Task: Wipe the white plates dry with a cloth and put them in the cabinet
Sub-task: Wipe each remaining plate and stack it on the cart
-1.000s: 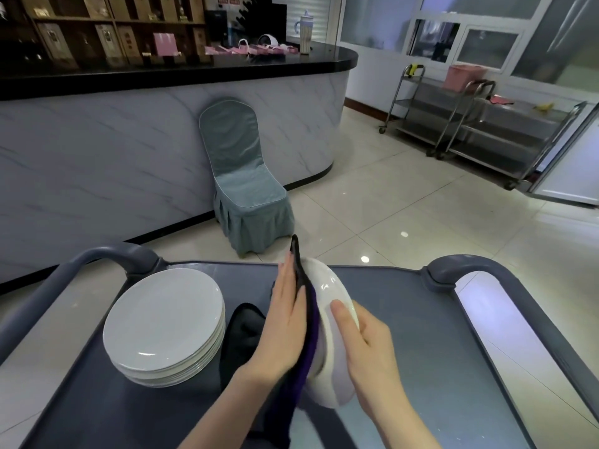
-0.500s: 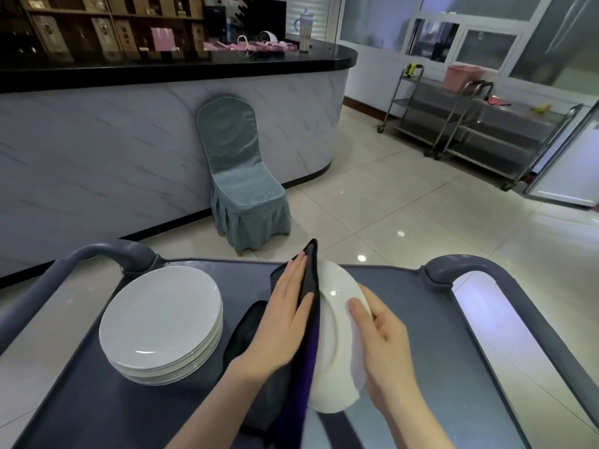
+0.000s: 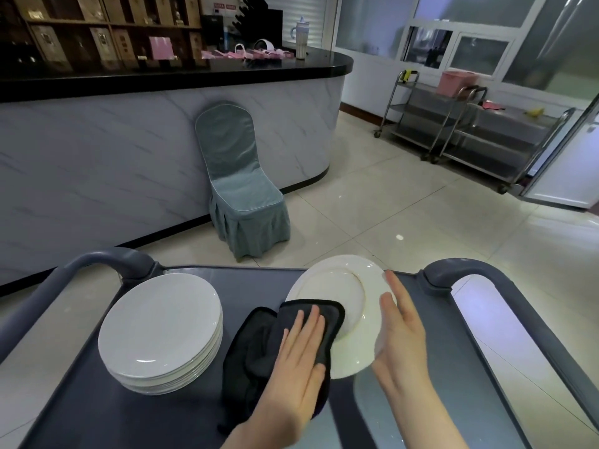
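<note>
A white plate [image 3: 348,296] is tilted above the grey cart top [image 3: 415,351], its face turned towards me. My left hand [image 3: 296,361] lies flat with straight fingers on a black cloth [image 3: 265,345], pressing it against the plate's lower left part. My right hand [image 3: 402,328] is held flat against the plate's right rim, fingers straight, propping it up. A stack of several white plates [image 3: 160,332] stands on the cart to the left of the cloth.
The cart has grey curved handles at the far left [image 3: 107,257] and far right [image 3: 466,270]. Beyond it stand a teal-covered chair [image 3: 240,189], a marble-fronted counter [image 3: 129,150], and steel trolleys [image 3: 470,128] at the back right on the tiled floor.
The plate has swung from edge-on to facing me. My left hand with the cloth has slid from the plate's back side down onto its lower left face. My right hand now supports the right rim.
</note>
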Demonstrator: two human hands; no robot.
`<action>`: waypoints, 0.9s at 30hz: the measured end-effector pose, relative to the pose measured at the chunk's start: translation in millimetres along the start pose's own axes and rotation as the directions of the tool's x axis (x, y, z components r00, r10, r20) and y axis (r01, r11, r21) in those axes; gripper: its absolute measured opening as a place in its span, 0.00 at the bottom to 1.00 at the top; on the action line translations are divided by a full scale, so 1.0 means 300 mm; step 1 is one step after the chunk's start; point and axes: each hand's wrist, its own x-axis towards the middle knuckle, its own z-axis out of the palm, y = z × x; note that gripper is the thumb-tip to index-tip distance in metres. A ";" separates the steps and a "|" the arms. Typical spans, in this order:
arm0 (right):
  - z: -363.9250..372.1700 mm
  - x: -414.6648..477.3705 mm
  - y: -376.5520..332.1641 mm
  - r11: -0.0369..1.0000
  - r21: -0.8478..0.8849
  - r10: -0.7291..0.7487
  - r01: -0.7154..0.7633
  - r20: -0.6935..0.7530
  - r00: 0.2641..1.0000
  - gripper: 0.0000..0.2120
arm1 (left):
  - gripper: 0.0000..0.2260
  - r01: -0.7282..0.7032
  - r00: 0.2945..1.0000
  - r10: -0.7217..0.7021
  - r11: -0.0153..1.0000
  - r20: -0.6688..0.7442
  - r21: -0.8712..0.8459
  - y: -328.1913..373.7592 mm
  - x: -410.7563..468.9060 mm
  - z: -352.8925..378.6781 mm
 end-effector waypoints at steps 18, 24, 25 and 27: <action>0.059 -0.103 0.094 1.000 0.016 -0.018 0.019 -0.057 0.998 0.19 | 0.27 -0.091 0.984 0.111 0.986 0.141 -0.140 0.125 0.067 -0.065; 0.060 -0.135 0.118 0.998 -0.039 -0.054 0.053 -0.021 0.998 0.19 | 0.25 0.042 0.993 -0.012 0.963 0.114 -0.266 0.108 0.132 -0.078; 0.057 -0.140 0.118 0.996 -0.064 -0.058 0.057 -0.011 0.998 0.20 | 0.25 0.090 0.994 -0.065 0.949 0.091 -0.303 0.104 0.140 -0.074; 0.048 -0.139 0.113 0.997 -0.067 -0.038 0.038 -0.004 0.999 0.21 | 0.25 0.149 0.988 -0.129 0.931 0.082 -0.334 0.088 0.147 -0.070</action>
